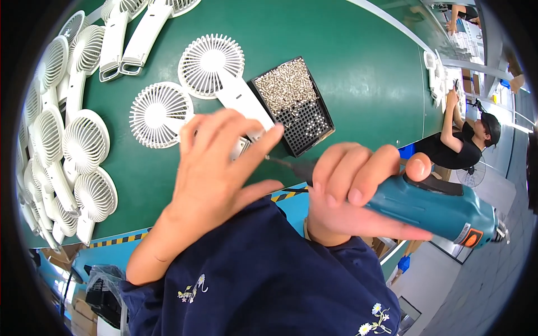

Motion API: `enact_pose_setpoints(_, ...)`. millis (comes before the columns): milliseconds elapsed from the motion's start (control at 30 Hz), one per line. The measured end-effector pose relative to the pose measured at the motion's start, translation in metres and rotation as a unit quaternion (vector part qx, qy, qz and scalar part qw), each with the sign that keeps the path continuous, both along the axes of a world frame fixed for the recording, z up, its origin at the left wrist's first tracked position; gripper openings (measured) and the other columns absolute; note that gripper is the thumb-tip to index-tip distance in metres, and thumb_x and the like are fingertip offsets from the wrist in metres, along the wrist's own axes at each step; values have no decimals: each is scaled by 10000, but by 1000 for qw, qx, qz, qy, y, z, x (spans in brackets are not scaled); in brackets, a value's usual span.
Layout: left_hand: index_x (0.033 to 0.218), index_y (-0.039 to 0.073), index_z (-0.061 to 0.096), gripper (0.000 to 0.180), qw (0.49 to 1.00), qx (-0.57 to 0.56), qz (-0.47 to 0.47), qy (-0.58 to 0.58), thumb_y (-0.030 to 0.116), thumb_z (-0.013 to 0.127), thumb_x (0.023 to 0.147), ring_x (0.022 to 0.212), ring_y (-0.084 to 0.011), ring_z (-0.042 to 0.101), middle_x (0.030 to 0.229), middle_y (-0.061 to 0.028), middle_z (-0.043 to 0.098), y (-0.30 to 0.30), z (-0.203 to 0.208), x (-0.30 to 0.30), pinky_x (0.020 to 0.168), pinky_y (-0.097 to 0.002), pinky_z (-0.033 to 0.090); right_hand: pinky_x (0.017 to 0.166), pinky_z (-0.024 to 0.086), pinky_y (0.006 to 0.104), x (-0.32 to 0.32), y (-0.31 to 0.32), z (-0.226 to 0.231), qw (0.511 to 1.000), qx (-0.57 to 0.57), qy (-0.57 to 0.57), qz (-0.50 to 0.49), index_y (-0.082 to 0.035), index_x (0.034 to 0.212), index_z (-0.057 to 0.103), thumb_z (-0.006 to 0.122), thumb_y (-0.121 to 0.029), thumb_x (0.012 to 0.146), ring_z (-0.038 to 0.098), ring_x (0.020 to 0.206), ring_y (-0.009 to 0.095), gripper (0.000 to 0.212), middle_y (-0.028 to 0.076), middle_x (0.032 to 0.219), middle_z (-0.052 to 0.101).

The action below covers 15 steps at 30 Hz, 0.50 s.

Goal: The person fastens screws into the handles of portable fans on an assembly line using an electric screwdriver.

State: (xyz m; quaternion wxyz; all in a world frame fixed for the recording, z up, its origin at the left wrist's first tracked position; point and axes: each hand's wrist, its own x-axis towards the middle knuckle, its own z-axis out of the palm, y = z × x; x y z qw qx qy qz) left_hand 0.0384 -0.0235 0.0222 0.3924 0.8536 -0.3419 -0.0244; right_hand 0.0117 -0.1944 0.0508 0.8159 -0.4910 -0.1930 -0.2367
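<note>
Nearest to us, our right hand (350,190) is wrapped tight around a teal electric screwdriver (443,207), thumb on top, its thin bit (283,163) pointing left toward the work. Our left hand (216,168) lies just beyond it, fingers spread and pressing down on the handle of a white handheld fan (238,95), which rests on the green table (358,67) just left of the screw tray (294,106).

We judge the main risk to be the bit skating off the screw head: it comes in at a slant and close to our left fingers, so a slip could nick them or scar the plastic. A tilted screw could also cross-thread.

The left hand covers the spot where the bit meets the fan, so we cannot tell whether a screw is seated there. The driver's rear end blurs toward the rim.

Farther off, a second fan (159,115) lies left, a pile of fans (67,151) crowds the far left edge, and a co-worker (465,140) sits at the right, partly cut off.
</note>
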Motion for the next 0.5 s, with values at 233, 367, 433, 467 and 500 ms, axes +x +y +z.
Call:
enact_pose_setpoints(233,1163,128,638,535,992,86,62,-62,202,812,663,1303,-292,419,1298,-23,539,3,-15,4,1049,-488,294,440,430,344,14,0,-17,998,-50,-22,19,-102,1302,424,390,-832,810,475,470,193,882,76,751,533)
enact_pose_setpoints(367,1155,127,638,532,993,82,66,-59,202,813,658,1300,-290,422,1295,-27,540,5,-16,4,1049,-488,293,468,440,359,13,0,-22,998,-48,-10,35,-89,1312,421,419,-817,814,500,500,209,883,88,761,543)
enact_pose_setpoints(433,1149,126,639,528,993,72,65,-60,198,813,655,1299,-288,423,1295,-28,539,4,-15,5,1048,-487,291,472,442,361,13,2,-22,998,-50,-12,24,-83,1298,426,424,-815,813,501,505,211,878,92,757,541)
enact_pose_setpoints(467,1149,126,639,528,994,72,65,-59,198,813,655,1299,-288,423,1295,-28,539,4,-15,5,1048,-487,291,475,443,363,14,4,-24,999,-49,-15,14,-78,1284,431,430,-813,813,503,510,212,873,96,754,540)
enact_pose_setpoints(500,1148,125,639,528,994,72,64,-57,197,813,654,1299,-288,422,1295,-30,539,4,-15,5,1049,-487,290,475,443,363,14,5,-25,999,-49,-14,15,-78,1284,431,430,-813,813,503,510,212,873,96,754,540)
